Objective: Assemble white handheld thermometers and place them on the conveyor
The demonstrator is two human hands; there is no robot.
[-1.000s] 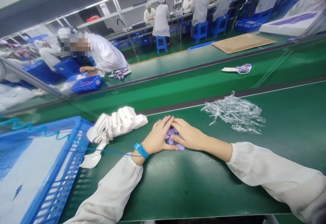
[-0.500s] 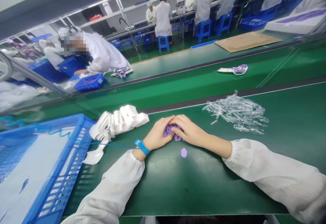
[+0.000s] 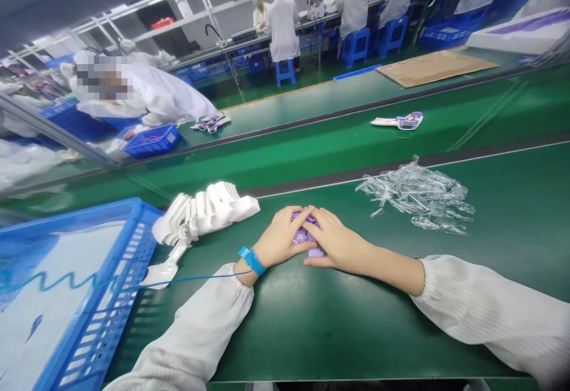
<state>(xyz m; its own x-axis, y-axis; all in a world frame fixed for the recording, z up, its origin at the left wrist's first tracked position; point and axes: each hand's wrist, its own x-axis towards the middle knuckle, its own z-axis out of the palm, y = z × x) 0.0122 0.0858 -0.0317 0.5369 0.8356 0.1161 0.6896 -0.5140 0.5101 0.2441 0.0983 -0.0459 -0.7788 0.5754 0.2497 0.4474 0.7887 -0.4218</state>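
Small purple plastic parts (image 3: 301, 235) lie in a little heap on the green table, partly hidden under my fingers. My left hand (image 3: 285, 238) curves around the heap's left side, fingers outstretched and thumb apart. From the right, my right hand (image 3: 332, 239) closes off the other side with its fingers spread, their tips meeting those of my left hand above the heap. One lighter purple piece (image 3: 316, 253) shows by my right thumb. A blue wrist strap (image 3: 252, 260) with a coiled cord is on my left wrist.
White curved plastic shells (image 3: 207, 213) are stacked to the left, beside a blue crate (image 3: 145, 219). Clear plastic pieces (image 3: 418, 195) are heaped at right. A white-and-purple part (image 3: 401, 121) lies on the green belt (image 3: 285, 151). Across it, a co-worker (image 3: 164, 91) leans over a blue bin (image 3: 151, 142).
My right hand has moved slightly down, its thumb now beside the lone purple piece, which sits closer to the heap. The white-and-purple part on the belt has shifted left.
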